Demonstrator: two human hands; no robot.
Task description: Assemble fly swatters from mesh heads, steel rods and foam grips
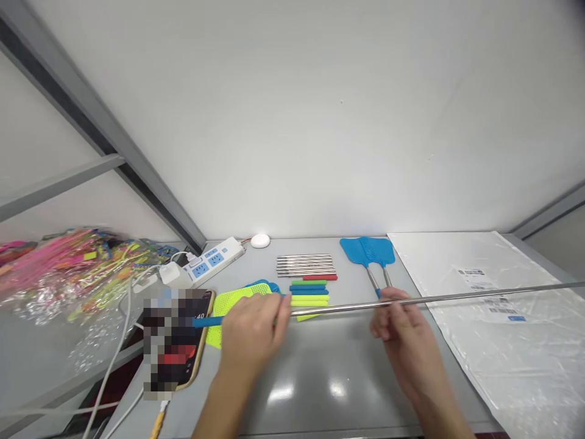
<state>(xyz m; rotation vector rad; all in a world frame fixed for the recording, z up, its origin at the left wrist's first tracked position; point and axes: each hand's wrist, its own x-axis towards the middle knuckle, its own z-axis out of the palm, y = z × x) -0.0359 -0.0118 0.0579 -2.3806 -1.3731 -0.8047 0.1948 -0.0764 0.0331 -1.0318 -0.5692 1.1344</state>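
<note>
From where I stand, the left hand (253, 320) is wrapped round a long metal rod (338, 309) just where its blue handle (210, 321) begins, and the right hand (402, 323) has its fingers curled about the same rod further along. It stretches level over the tabletop (329, 372) and past the white bag (516, 353); its far end leaves my view, so I can't tell whether anything is fitted there

This one looks partly made up, handle on. Two blue swatters (365, 251) lying near the wall seem finished, heads on rods, though the right hand hides their lower ends. Plenty seems left: a row of short rods (304, 261), one with a red handle (320, 277), the loose green, blue and yellow handles (309, 299), and yellow mesh heads (228, 302) partly behind the left hand
</note>
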